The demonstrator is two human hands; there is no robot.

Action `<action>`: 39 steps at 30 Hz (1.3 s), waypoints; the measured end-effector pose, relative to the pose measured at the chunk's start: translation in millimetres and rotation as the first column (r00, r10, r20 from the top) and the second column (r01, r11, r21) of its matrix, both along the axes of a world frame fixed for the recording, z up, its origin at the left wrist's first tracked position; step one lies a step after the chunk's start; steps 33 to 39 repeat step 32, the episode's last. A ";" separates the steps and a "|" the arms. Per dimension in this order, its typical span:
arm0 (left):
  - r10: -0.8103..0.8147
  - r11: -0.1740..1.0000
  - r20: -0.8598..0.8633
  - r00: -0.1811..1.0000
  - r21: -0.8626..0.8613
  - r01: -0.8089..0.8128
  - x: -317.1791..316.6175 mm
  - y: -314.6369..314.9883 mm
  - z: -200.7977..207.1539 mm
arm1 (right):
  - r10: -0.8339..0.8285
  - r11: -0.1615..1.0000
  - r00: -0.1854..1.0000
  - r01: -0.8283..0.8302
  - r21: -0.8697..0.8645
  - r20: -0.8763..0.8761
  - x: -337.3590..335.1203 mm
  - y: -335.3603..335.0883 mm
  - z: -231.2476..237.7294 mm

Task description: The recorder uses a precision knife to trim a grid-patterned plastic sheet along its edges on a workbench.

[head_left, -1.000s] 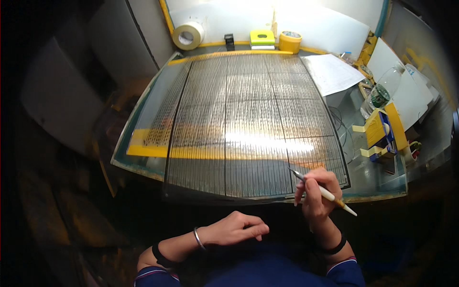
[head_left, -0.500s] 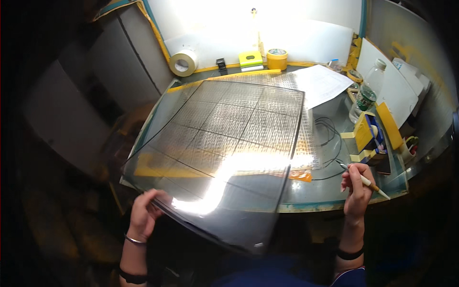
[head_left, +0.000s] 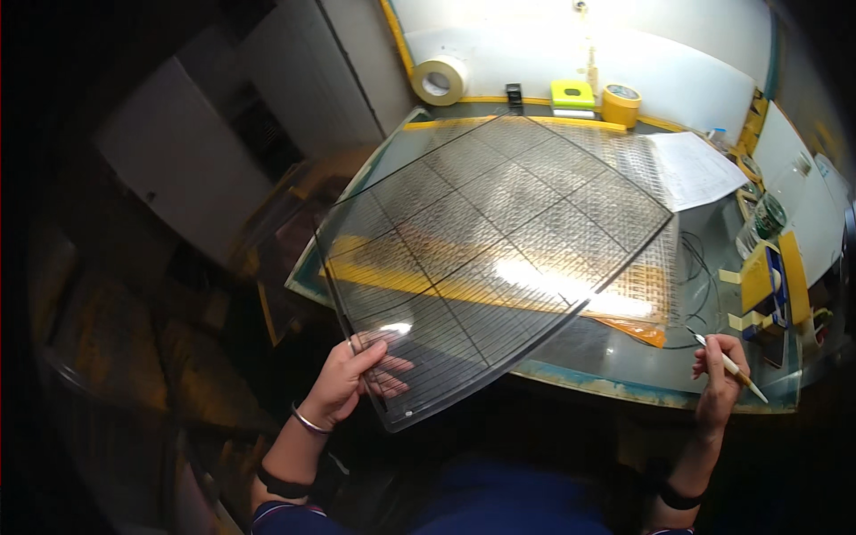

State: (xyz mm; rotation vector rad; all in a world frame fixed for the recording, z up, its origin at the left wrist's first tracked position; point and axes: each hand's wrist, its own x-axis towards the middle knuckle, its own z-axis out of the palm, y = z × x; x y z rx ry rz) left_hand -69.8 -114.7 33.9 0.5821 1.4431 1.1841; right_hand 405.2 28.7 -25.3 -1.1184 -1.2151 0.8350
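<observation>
My left hand [head_left: 343, 379] grips a large see-through panel [head_left: 490, 267] near its closest corner, thumb on top and fingers showing through from underneath. The panel has a dark rim and crossing dark lines, and it tilts above the table, with bright glare on it. Beneath lies a woven-looking mesh sheet [head_left: 655, 267] with yellow strips, partly seen through the panel. At the right, near the table's front edge, my right hand [head_left: 716, 379] holds a slim pen-like tool [head_left: 732, 366], white and brown, with a thin dark tip pointing up and left.
A wide tape roll [head_left: 440, 81], a small black item [head_left: 514, 94], a lime-green box [head_left: 572, 93] and a yellow tape roll [head_left: 621, 105] line the back of the table [head_left: 571, 364]. To the right are paper [head_left: 700, 169], a clear bottle [head_left: 771, 214], a tape dispenser [head_left: 767, 276] and black cable [head_left: 700, 263].
The panel has turned clockwise, its near corner swinging left to my left hand. The view has shifted, moving the table rightward in the picture. My right hand keeps the pen-like tool.
</observation>
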 end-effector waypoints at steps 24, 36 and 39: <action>0.352 0.905 -0.326 0.878 0.359 -0.229 -68.8 -25.8 -16.0 | 0.000 1.000 1.000 -0.001 -0.024 -0.028 -6.5 -1.5 8.8; 0.341 0.892 -0.229 0.912 0.385 -0.237 -89.7 -35.7 -16.9 | -0.100 0.993 0.978 0.111 0.046 -0.185 -11.0 1.0 4.8; 0.341 0.892 -0.229 0.912 0.385 -0.237 -89.7 -35.7 -16.9 | -0.100 0.993 0.978 0.111 0.046 -0.185 -11.0 1.0 4.8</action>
